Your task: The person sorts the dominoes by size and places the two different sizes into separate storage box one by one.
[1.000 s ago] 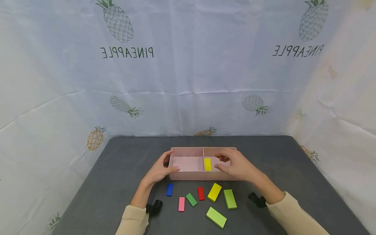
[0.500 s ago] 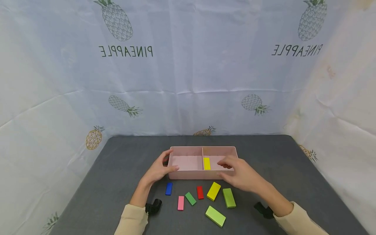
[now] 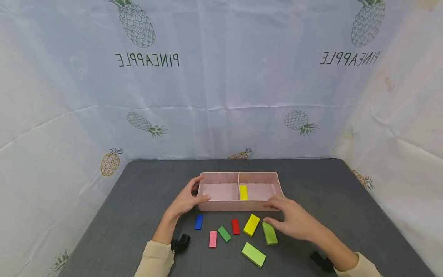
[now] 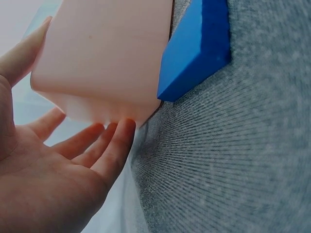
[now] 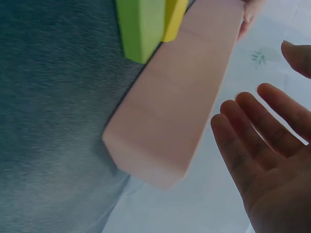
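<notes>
A pink two-compartment box (image 3: 225, 206) stands on the table, one thin yellow block (image 3: 243, 193) lying in its right compartment against the divider. My left hand (image 3: 184, 201) holds the box's left end, thumb at the front rim and fingers against the end wall; the left wrist view shows them on the pink wall (image 4: 104, 53). Held above the box's front right corner, my right hand (image 3: 294, 220) has nothing in it, its fingers and thumb spread apart. Below its thumb lies a green block (image 3: 270, 234), with a thicker yellow block (image 3: 251, 226) just left of it.
In front of the box lie a blue block (image 3: 199, 222), a pink block (image 3: 212, 239), a dark green block (image 3: 224, 234), a red block (image 3: 235, 227) and a lime block (image 3: 253, 254). A pineapple-print cloth (image 3: 221, 84) hangs behind the grey table (image 3: 145, 215).
My right hand has drawn back from over the right compartment toward the front right, its fingers spreading wider. The left hand stays on the box; the blocks lie as before.
</notes>
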`<state>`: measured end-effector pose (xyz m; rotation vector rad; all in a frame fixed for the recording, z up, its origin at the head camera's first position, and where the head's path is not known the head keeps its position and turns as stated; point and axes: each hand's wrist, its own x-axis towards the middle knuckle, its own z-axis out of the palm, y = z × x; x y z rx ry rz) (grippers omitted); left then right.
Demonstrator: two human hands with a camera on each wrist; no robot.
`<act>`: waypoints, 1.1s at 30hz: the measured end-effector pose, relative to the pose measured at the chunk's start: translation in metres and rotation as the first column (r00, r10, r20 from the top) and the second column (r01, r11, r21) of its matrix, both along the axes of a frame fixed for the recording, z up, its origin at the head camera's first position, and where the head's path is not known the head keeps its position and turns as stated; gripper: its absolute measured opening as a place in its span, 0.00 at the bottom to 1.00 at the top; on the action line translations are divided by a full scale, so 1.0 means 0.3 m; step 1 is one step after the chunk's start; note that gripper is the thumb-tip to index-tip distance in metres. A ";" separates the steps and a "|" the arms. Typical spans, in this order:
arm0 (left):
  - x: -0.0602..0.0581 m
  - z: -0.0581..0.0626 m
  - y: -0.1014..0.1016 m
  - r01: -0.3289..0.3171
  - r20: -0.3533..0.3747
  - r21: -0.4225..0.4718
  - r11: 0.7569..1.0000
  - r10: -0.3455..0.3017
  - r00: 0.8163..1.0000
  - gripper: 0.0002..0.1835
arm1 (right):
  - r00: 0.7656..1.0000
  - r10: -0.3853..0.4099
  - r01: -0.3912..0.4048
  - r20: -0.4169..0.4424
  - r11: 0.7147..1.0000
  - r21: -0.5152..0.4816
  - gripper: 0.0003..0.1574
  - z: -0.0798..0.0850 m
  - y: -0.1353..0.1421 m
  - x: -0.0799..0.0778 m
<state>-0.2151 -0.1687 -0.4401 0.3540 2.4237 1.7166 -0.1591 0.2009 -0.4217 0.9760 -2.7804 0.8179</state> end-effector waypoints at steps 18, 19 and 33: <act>0.007 0.015 0.003 0.011 0.016 -0.007 1.000 -0.011 1.000 0.45 | 0.993 -0.005 -0.007 0.115 0.994 0.110 0.26 -0.107 0.051 0.043; 0.006 0.015 0.003 0.014 0.015 -0.008 1.000 -0.013 1.000 0.45 | 0.993 0.003 -0.015 0.114 0.994 0.111 0.26 -0.114 0.051 0.044; 0.006 0.015 0.001 0.029 0.015 0.003 1.000 -0.029 0.999 0.45 | 0.995 0.040 -0.062 0.095 0.968 0.242 0.33 -0.151 0.015 0.043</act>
